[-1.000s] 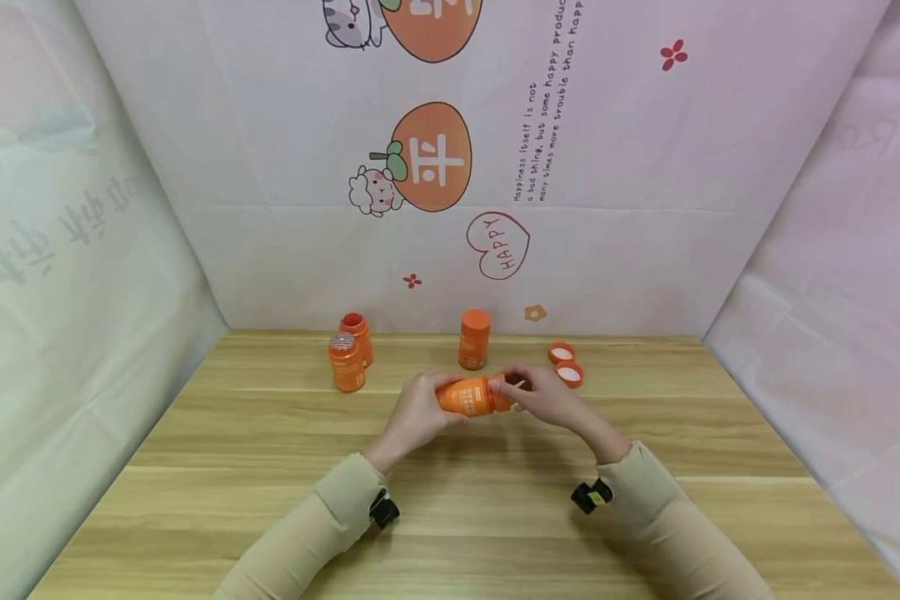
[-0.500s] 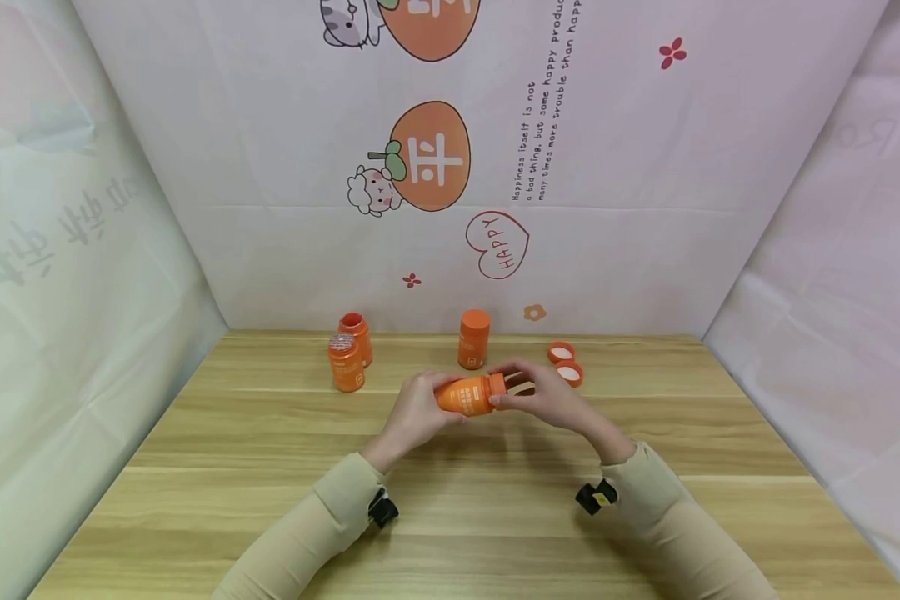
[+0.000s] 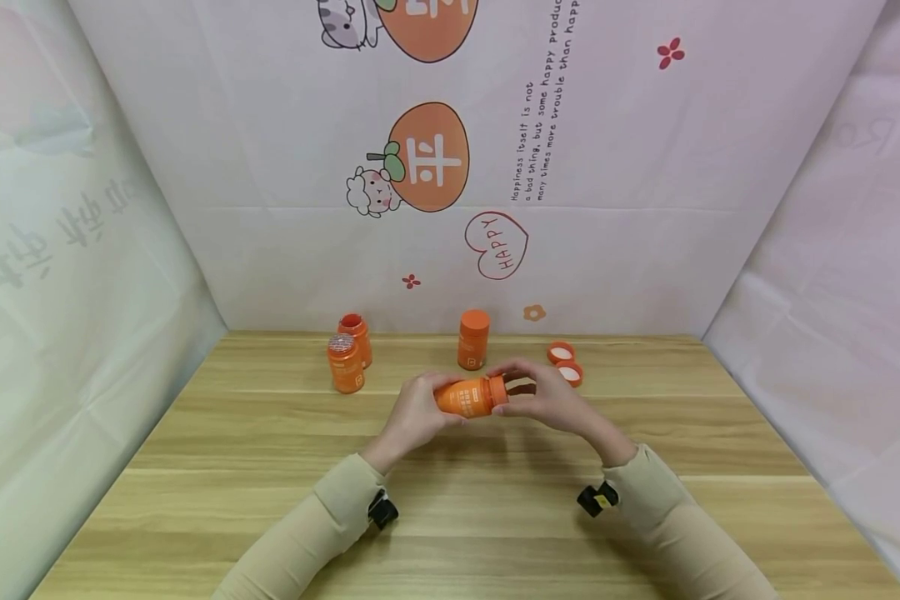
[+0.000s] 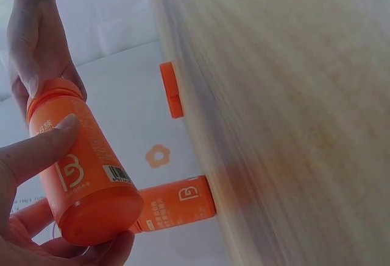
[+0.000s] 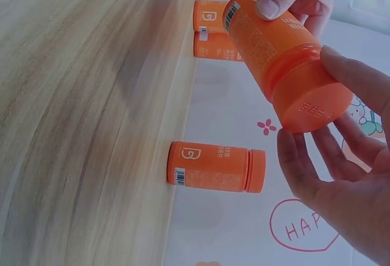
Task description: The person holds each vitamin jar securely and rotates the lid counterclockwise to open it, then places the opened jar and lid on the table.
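My left hand (image 3: 414,417) grips the body of an orange pill bottle (image 3: 461,398), which lies tilted nearly sideways above the table. Its screw cap (image 3: 498,390) is on and points to the right. Thumb and fingertips of my right hand (image 3: 549,402) pinch the cap's rim from opposite sides. Raised lettering shows on the cap (image 5: 312,98) in the right wrist view. The left thumb presses along the bottle's label (image 4: 79,150) in the left wrist view; most of the other left fingers are hidden behind it.
A capped orange bottle (image 3: 473,340) stands behind the hands. Two uncapped bottles stand at the left, one with a silvery seal (image 3: 346,364), the other with an open mouth (image 3: 356,337). Two caps (image 3: 561,352) lie inside-up at the right. A white printed sheet (image 3: 607,250) backs the wooden table (image 3: 450,533).
My right fingers have shifted round the cap and drawn slightly back, so more of the cap shows. The left hand and bottle have barely moved.
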Action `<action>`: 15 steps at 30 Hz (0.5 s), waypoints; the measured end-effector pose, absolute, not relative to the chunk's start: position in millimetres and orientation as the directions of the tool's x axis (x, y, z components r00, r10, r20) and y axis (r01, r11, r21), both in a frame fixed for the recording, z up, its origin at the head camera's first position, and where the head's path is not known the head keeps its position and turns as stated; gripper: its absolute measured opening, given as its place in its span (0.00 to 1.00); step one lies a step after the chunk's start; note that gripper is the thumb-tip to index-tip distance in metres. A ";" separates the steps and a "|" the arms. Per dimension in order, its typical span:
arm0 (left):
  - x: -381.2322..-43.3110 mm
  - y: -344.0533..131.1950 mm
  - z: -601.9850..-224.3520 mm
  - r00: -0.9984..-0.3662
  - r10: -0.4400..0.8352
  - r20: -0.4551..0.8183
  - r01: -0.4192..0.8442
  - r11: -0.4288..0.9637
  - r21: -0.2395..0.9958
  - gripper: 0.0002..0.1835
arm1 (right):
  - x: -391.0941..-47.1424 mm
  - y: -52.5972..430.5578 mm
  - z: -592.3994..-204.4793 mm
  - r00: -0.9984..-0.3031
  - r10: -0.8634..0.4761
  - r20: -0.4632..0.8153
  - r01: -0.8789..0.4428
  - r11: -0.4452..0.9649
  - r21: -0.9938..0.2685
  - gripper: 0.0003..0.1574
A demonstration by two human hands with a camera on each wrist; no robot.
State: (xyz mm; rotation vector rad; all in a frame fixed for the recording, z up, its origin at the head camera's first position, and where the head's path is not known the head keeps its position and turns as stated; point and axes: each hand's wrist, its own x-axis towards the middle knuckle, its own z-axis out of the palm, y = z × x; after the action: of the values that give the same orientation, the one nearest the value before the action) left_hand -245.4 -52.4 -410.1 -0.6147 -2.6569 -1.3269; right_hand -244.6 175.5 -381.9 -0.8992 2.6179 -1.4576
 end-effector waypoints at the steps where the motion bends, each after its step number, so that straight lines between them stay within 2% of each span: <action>1: -245.3 -52.4 -410.0 -0.912 0.307 0.271 0.401 0.536 0.743 0.29 | -242.9 174.2 -380.1 -0.833 -0.487 0.262 -0.480 0.402 -0.780 0.30; 6: -245.3 -52.6 -409.1 -0.915 0.307 0.261 0.392 0.527 0.754 0.29 | -231.4 169.6 -366.2 -0.821 -0.499 0.278 -0.505 0.408 -0.760 0.29; 15: -246.6 -55.6 -407.7 -0.917 0.325 0.233 0.379 0.526 0.761 0.30 | -228.3 168.4 -363.0 -0.750 -0.535 0.389 -0.621 0.365 -0.694 0.28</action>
State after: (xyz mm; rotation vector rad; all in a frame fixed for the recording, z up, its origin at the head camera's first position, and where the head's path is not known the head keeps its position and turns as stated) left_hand -246.6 -55.6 -407.7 -0.6213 -2.6899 -1.3654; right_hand -228.3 168.4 -363.0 -1.1364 2.6734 -1.4312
